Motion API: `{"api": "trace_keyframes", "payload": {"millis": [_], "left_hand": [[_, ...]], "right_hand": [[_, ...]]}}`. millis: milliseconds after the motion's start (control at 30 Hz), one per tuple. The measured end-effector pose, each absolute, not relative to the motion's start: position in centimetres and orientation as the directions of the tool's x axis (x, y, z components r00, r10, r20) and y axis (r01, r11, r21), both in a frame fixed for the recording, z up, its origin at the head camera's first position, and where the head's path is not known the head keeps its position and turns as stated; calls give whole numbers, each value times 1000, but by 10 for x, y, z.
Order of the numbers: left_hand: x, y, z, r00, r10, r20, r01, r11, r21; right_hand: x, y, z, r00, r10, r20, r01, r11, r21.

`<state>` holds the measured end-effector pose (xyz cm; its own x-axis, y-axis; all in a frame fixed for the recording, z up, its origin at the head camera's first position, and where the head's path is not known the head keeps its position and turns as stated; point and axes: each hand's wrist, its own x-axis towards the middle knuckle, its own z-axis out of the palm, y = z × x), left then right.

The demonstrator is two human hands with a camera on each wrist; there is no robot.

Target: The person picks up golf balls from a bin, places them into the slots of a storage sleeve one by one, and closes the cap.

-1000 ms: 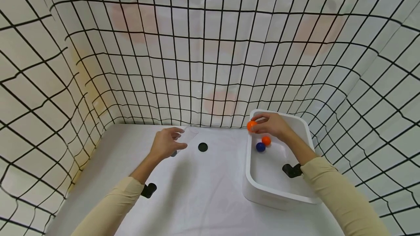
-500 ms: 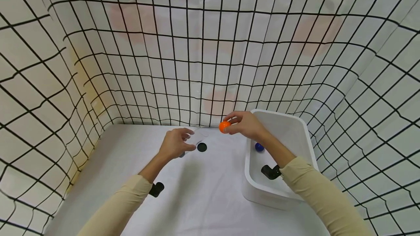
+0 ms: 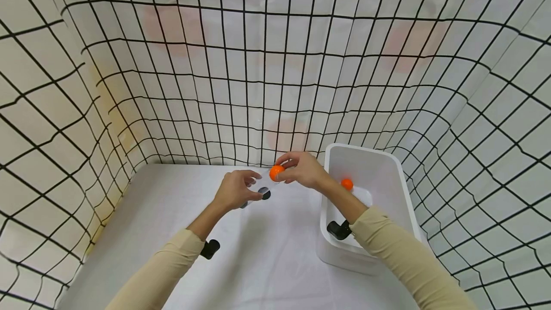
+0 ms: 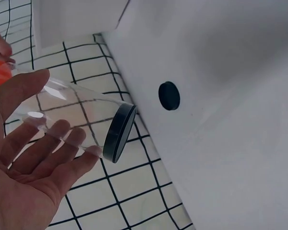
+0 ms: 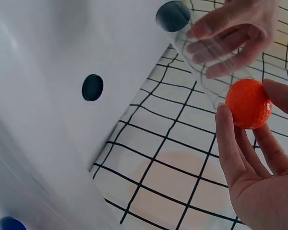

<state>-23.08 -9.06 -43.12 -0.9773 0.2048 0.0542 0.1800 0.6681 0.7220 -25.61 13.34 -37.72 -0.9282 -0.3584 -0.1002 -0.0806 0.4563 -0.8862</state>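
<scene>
My left hand (image 3: 234, 189) grips a clear plastic tube (image 4: 62, 98), its fingers and thumb curled round the wall. A dark cap (image 4: 119, 133) covers the tube's lower end. Between the fingertips and thumb of my right hand (image 3: 303, 171) is an orange golf ball (image 5: 248, 104), dimpled and glossy. In the right wrist view the ball sits right at the tube's uncapped end, overlapping its rim. A second dark cap (image 5: 92, 87) lies loose on the white table (image 3: 275, 252), below and between the hands.
At the right stands a white plastic bin (image 3: 366, 264) with another orange ball (image 3: 347, 184) inside; a blue ball (image 5: 12, 224) shows in it in the right wrist view. Black netting (image 3: 267, 80) rises behind the table and along both sides.
My right hand has carried the orange golf ball left from over the bin to the tube's end. My left hand, still holding the tube, has shifted a little to the right.
</scene>
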Motion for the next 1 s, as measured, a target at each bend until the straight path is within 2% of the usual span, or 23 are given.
{"api": "trace_keyframes", "payload": {"millis": [300,1000], "left_hand": [[-231,-89,-429,-975,220,20,168,679,714],[-231,-90,-425,-968,244,52,208,675,708]], "right_hand": [[-257,133,-390,-919,-377,-113,-79,456,-886],[-259,137,-393,-905,-409,-120,-85,450,-889]]}}
